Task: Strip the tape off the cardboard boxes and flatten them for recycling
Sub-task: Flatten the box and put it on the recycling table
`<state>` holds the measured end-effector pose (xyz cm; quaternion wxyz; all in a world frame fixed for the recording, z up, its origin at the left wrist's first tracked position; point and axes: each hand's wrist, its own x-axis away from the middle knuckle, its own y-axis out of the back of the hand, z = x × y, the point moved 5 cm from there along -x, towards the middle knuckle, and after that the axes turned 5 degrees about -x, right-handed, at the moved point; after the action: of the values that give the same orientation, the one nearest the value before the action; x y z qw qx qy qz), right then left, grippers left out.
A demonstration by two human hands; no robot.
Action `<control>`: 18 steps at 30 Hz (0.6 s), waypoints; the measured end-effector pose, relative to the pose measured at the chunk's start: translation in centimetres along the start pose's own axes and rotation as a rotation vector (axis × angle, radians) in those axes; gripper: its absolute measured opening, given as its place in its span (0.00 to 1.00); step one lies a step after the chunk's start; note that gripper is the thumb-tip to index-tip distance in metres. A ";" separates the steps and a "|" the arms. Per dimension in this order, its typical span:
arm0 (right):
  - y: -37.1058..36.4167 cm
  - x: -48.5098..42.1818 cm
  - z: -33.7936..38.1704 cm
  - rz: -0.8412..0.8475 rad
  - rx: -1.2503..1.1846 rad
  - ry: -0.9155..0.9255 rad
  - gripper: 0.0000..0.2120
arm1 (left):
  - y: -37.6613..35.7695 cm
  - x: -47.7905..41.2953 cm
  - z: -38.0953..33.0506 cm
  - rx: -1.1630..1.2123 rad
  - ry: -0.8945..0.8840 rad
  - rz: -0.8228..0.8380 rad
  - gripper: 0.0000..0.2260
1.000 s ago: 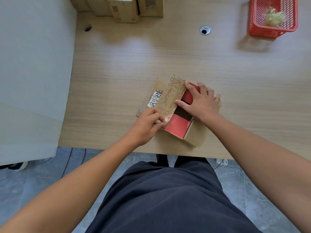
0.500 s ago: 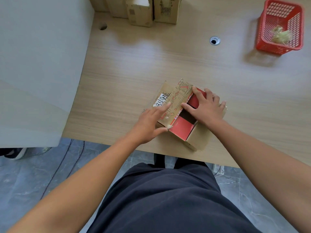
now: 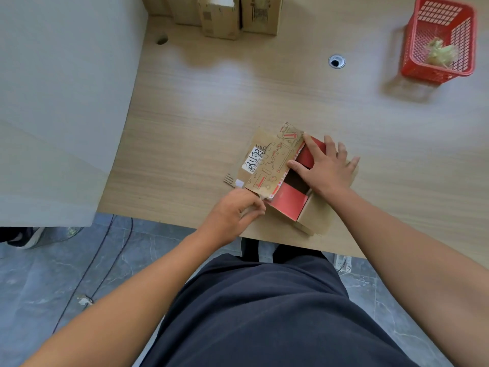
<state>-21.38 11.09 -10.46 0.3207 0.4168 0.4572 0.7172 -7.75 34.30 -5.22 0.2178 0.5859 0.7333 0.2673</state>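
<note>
Head cam: one box [image 3: 312,215] at the desk [image 3: 198,115] front edge. My right hand [image 3: 326,168] lies spread flat on its red flaps. My left hand [image 3: 235,210] curls at the printed flap's near corner; the grip is blurred, can't tell. Three more boxes [image 3: 219,19] stand at the far edge, a wide stretch of desk between. One red basket [image 3: 423,67]. The white label [image 3: 255,158] is handwritten, unreadable.

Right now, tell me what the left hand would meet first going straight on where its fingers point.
The cardboard box: fingers of the left hand aim at its near corner, right by the printed flap. Whether they touch is unclear.
</note>
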 end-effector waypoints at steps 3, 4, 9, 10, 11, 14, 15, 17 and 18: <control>0.3 -0.8 -0.7 0.020 -0.026 0.021 0.42 | 0.6 0.5 0.0 0.284 0.217 -0.012 0.04; 0.3 -0.9 -0.8 0.021 -0.030 0.026 0.42 | 1.0 0.1 -0.3 0.445 0.295 -0.073 0.04; 1.8 -1.8 -3.2 -0.003 -0.060 -0.039 0.42 | 4.0 -4.3 -4.9 0.899 0.190 -0.265 0.07; 2.4 -2.1 -4.1 -0.004 -0.054 -0.055 0.42 | 4.4 -5.4 -5.8 0.910 0.154 -0.232 0.08; 3.1 -2.2 -4.9 0.001 -0.040 -0.070 0.42 | 4.5 -6.5 -6.4 0.924 0.149 -0.193 0.09; 4.9 -2.4 -7.2 0.001 -0.002 -0.112 0.42 | 3.7 -10.5 -7.6 0.995 0.188 -0.095 0.11; 5.5 -2.5 -8.0 -0.007 -0.004 -0.133 0.42 | 3.2 -12.1 -7.9 0.998 0.199 -0.066 0.11; 6.5 -2.8 -9.9 -0.018 -0.011 -0.165 0.41 | 2.0 -15.6 -8.8 0.916 0.221 -0.031 0.10; 7.0 -3.0 -11.0 -0.020 -0.012 -0.176 0.41 | 1.4 -17.4 -9.2 0.851 0.229 -0.022 0.09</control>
<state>-30.40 1.65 -7.52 0.3691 0.4717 0.4271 0.6774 -8.74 16.27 2.85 -0.1227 0.5824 0.8036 0.0025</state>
